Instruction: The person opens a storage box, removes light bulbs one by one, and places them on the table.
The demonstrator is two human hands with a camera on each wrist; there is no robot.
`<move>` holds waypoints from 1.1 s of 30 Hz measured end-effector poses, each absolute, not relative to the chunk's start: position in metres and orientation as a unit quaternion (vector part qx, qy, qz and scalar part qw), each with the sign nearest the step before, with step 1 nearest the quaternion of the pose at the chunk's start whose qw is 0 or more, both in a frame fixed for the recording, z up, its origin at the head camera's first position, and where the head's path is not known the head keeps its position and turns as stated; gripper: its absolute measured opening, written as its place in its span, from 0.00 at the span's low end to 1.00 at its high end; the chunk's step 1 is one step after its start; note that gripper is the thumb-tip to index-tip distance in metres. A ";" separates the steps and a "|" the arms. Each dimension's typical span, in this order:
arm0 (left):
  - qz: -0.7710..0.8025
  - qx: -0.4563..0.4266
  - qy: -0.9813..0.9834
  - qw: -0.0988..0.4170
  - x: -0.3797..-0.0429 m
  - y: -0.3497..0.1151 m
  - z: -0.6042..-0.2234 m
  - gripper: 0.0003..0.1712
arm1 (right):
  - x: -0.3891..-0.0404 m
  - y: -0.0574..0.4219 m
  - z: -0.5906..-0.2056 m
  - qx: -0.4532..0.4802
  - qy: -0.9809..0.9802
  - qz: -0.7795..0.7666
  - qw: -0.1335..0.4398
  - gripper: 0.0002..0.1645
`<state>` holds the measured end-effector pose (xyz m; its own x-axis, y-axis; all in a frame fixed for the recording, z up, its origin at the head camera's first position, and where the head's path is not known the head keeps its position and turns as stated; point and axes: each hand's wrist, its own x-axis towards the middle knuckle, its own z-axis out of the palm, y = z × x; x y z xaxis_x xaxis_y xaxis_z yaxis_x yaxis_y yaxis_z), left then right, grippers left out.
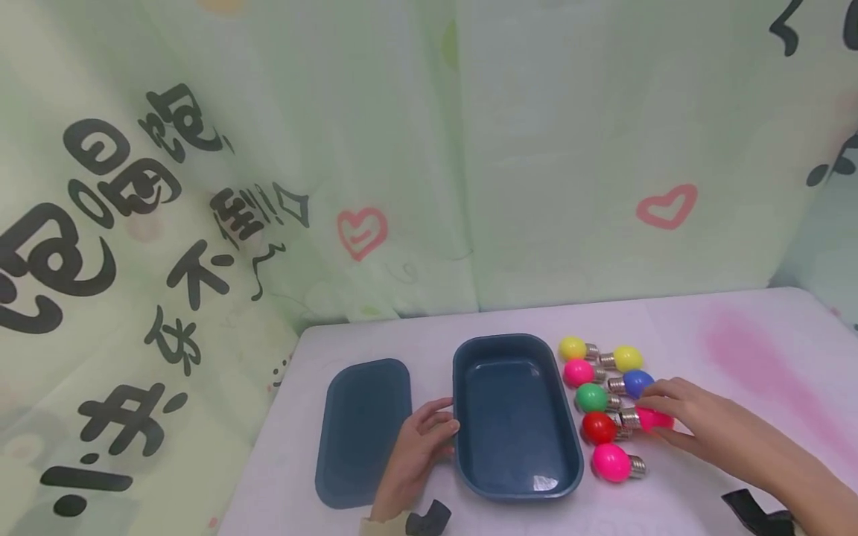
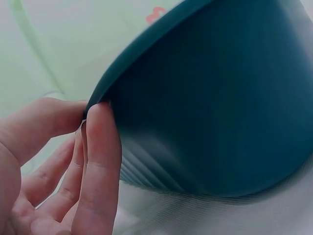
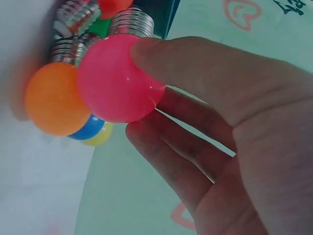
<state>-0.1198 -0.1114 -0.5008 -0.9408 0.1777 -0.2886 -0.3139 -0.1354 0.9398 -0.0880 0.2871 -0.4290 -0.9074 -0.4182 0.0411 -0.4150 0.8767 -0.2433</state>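
At the left side of a deep blue rectangular container (image 1: 516, 417), my left hand (image 1: 418, 450) pinches the rim between thumb and finger. The left wrist view shows the container's wall (image 2: 210, 98) close up beside those fingers. My right hand (image 1: 700, 420) holds a pink light bulb (image 3: 117, 81) by its round part, with the thumb on one side and fingers on the other. The bulb's silver screw base points toward the container. Right beside it in the right wrist view is an orange bulb (image 3: 54, 100), which the hand and pink bulb hide in the head view.
Two loose rows of bulbs lie right of the container, among them a red bulb (image 1: 599, 428), a green bulb (image 1: 591, 398) and a blue bulb (image 1: 638, 383). Another pink bulb (image 1: 611, 463) lies nearest. Left of the container is a flat blue lid (image 1: 362, 417). A printed curtain (image 1: 550, 186) hangs behind.
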 end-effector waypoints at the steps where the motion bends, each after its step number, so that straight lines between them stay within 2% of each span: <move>1: 0.752 -0.054 0.636 0.165 -0.120 -0.111 -0.501 0.28 | -0.087 0.289 -0.430 -0.211 0.969 -0.124 0.011 0.26; 9: 0.751 -0.054 0.637 0.165 -0.121 -0.109 -0.503 0.30 | -0.082 0.299 -0.439 -0.214 0.970 -0.116 -0.005 0.25; 17: 0.754 -0.048 0.634 0.166 -0.122 -0.110 -0.505 0.29 | -0.084 0.300 -0.442 -0.201 0.971 -0.118 0.044 0.25; 33: 0.738 -0.053 0.652 0.167 -0.121 -0.112 -0.501 0.29 | -0.079 0.296 -0.454 -0.206 0.971 -0.110 0.056 0.23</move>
